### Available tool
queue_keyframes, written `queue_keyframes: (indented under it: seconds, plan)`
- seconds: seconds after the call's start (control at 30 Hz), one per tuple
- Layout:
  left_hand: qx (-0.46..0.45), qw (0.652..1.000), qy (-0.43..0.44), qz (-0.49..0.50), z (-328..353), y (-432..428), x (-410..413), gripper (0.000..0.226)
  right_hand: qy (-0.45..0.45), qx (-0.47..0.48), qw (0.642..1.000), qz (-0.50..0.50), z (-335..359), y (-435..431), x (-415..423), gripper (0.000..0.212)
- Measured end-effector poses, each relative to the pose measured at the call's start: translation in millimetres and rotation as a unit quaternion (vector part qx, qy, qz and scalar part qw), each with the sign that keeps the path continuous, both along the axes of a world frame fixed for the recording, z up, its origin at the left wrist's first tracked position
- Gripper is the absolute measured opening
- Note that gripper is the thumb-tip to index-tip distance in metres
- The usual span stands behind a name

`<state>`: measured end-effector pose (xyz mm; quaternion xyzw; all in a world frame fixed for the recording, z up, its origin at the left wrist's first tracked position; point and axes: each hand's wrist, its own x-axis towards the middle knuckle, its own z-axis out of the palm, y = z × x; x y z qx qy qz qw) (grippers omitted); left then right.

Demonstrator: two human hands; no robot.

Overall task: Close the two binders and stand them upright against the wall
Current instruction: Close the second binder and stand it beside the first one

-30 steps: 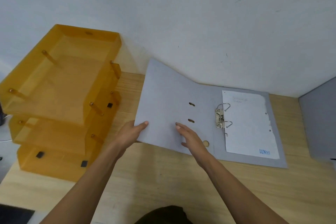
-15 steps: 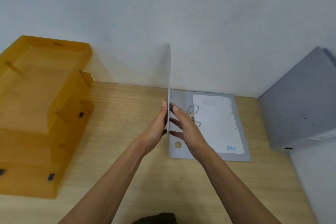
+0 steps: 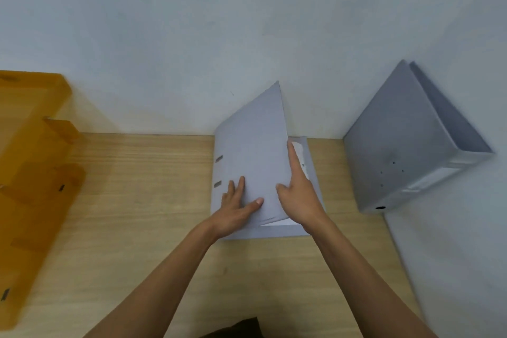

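Observation:
A grey lever-arch binder (image 3: 255,151) lies on the wooden desk (image 3: 137,214) against the wall. Its front cover is tilted low over the pages, still raised along its right edge. My left hand (image 3: 236,206) rests flat on the cover near its lower left. At the cover's free right edge, my right hand (image 3: 299,197) grips it, thumb on top and index finger along the edge. A strip of white paper (image 3: 300,156) shows under the cover. A second grey binder (image 3: 397,145) stands closed and upright in the right corner.
Stacked orange translucent letter trays (image 3: 33,173) stand on the desk's left side. A white wall (image 3: 192,49) runs behind the desk, and a side wall (image 3: 452,241) bounds it on the right. Bare desk lies between the trays and the binder.
The front cover swung from lying open on the left, through vertical, down to the right over the pages. My view shifted right, which brought the second binder into view.

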<state>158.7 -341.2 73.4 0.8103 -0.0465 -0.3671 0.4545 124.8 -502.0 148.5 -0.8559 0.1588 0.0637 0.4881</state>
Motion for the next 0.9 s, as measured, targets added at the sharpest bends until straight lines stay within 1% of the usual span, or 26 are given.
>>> queue_keyframes:
  seconds: [0.07, 0.2, 0.3, 0.37, 0.43, 0.5, 0.57, 0.73, 0.9]
  plan:
    - [0.030, 0.999, -0.001, 0.022, -16, -2, -2, 0.095, -0.001, 0.017, 1.000, -0.002, -3, -18, -9, 0.093]
    - [0.071, 0.992, -0.051, 0.091, -42, -5, -14, 0.103, 0.032, 0.044, 0.998, -0.011, -24, -58, -43, 0.094]
    - [0.048, 0.981, -0.053, 0.181, -58, -10, -22, 0.110, 0.049, 0.048, 0.996, -0.062, -51, -89, -60, 0.093]
    - [0.029, 0.975, -0.049, 0.215, -66, -13, -24, 0.111, 0.061, 0.023, 0.993, -0.100, -67, -103, -64, 0.089]
    - [0.023, 0.974, -0.047, 0.220, -60, -19, -29, 0.107, 0.075, -0.027, 0.992, -0.102, -81, -109, -67, 0.084]
    - [0.033, 0.974, -0.036, 0.222, -60, -26, -36, 0.102, 0.103, -0.067, 0.990, -0.074, -96, -113, -72, 0.082]
    - [0.051, 0.973, -0.027, 0.226, -68, -30, -43, 0.104, 0.136, -0.087, 0.987, -0.027, -112, -116, -77, 0.083]
    - [0.086, 0.967, -0.029, 0.238, -75, -35, -51, 0.103, 0.197, -0.104, 0.972, 0.079, -140, -119, -85, 0.081]
    - [0.107, 0.966, -0.049, 0.232, -78, -44, -53, 0.105, 0.225, -0.101, 0.960, 0.134, -155, -119, -88, 0.077]
